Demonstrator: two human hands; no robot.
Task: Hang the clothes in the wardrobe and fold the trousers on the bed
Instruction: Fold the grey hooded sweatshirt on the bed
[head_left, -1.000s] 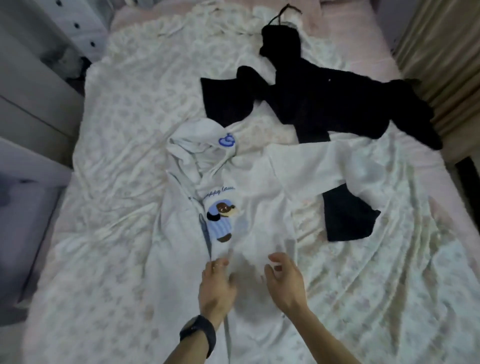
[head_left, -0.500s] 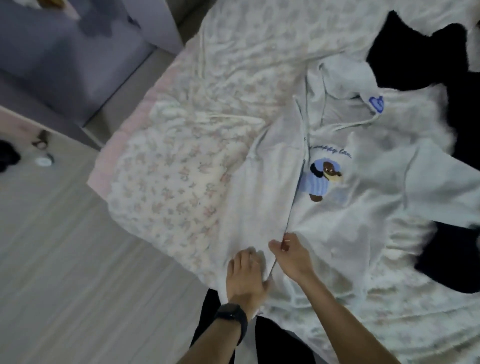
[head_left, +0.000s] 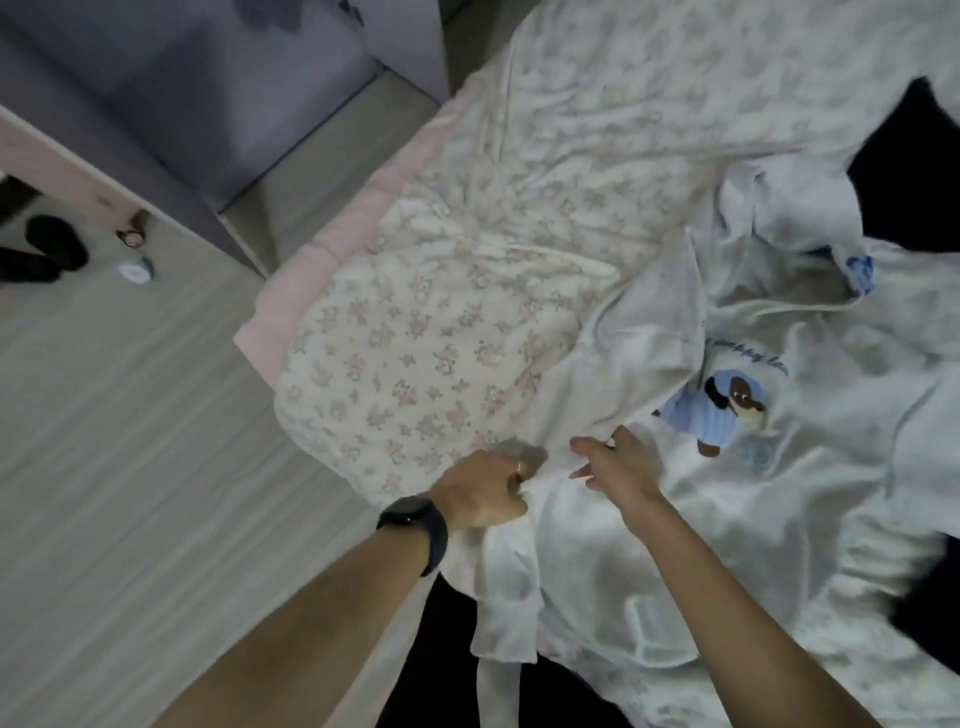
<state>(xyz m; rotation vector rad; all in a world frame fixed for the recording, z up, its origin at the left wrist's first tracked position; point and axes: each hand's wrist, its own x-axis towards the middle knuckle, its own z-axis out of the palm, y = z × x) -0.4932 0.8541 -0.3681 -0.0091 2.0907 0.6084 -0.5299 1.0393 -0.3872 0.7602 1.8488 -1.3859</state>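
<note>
A white zip hoodie (head_left: 769, 493) with a blue-and-brown dog patch (head_left: 722, 410) lies spread on the floral bed sheet (head_left: 426, 364), its hood toward the upper right. My left hand (head_left: 483, 491), with a dark watch on the wrist, grips the lower edge of the hoodie's left front panel at the bed's corner, fingers curled into the cloth. My right hand (head_left: 621, 467) rests on the hoodie just right of it, fingers stretched out toward the left hand. A black garment (head_left: 904, 176) lies beyond the hood at the far right, partly cut off by the frame.
The bed's pink corner (head_left: 291, 291) juts toward the pale wooden floor (head_left: 130, 493) on the left. Grey-purple furniture (head_left: 218, 104) stands at the upper left. Small dark items (head_left: 49, 249) and a round white object (head_left: 136, 268) lie on the floor there.
The view swung left and down to the bed's corner. My left hand went from lying flat to gripping the hoodie's edge. My right hand let go of the zip and spread its fingers.
</note>
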